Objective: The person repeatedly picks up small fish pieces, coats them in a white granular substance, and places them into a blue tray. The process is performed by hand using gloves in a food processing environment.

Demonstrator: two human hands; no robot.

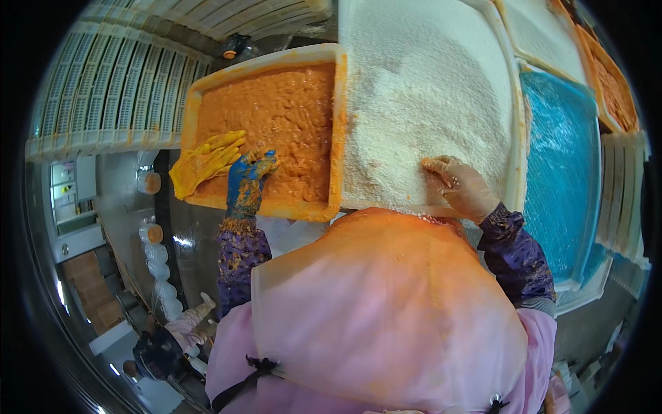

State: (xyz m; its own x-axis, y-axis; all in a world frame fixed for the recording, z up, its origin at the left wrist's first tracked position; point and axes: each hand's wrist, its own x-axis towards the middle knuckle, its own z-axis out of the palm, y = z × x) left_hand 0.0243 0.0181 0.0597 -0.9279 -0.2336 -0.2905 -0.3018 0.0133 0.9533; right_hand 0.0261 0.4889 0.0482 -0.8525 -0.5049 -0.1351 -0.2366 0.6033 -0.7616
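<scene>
My left hand (249,176) wears a blue glove smeared with orange paste. It hangs over the near left part of a pale tub (339,129) filled with a wet orange mixture (279,114); its fingers are curled, and whether they hold a piece is unclear. A yellow rubber glove (204,163) lies across the tub's left rim, beside that hand. My right hand (460,187), in a thin translucent glove, is at the near right part of a white tray (513,160) of coarse white crumbs (408,119). Its fingertips are together, orange-tinged and dusted with crumbs; anything between them is hidden.
A blue plastic-covered tray (561,176) adjoins the crumb tray on the right. Another orange-filled tub (613,93) stands at the far right. Stacked slatted trays (119,88) rise on the left. A person (160,352) is in the lower left background, beyond wet floor (191,233).
</scene>
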